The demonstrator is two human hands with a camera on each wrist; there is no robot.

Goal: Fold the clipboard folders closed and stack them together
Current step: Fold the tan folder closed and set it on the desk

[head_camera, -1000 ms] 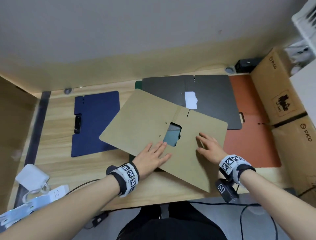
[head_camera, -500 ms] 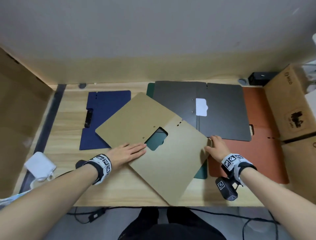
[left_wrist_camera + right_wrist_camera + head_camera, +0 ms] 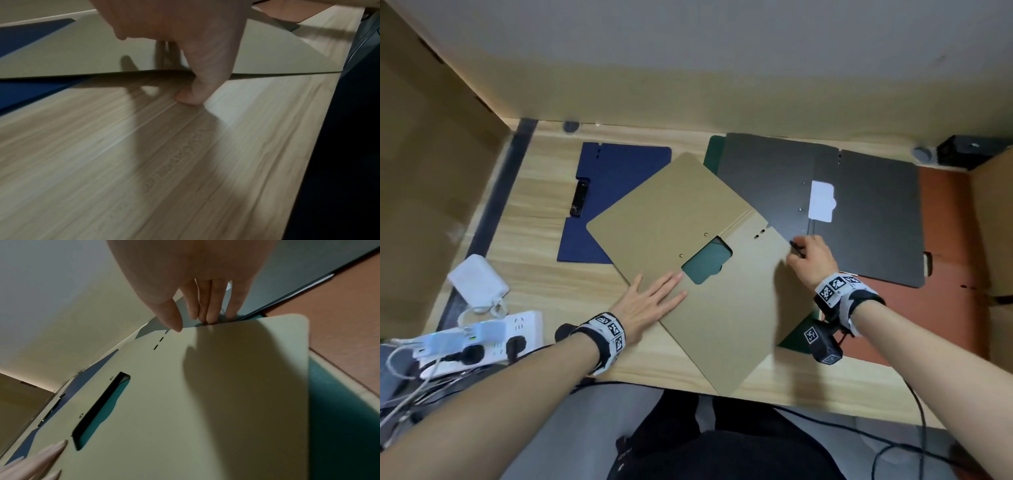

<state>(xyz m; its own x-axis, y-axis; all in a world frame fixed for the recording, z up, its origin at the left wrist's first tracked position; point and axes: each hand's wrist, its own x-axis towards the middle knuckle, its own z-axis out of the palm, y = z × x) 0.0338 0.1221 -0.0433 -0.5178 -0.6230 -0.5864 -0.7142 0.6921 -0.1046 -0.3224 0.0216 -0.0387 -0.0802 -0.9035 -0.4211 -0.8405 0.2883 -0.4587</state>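
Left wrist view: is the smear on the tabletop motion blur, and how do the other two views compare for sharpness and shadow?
Left wrist view: table grain streaks along its length, likely motion blur; left hand casts a shadow. Right wrist view: sharp; right hand shadows the tan folder. Head view: sharp, with wide-angle bending at the edges.

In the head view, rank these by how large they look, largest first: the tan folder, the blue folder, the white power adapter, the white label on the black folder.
1. tan folder
2. blue folder, partly covered by the tan one
3. white power adapter
4. white label
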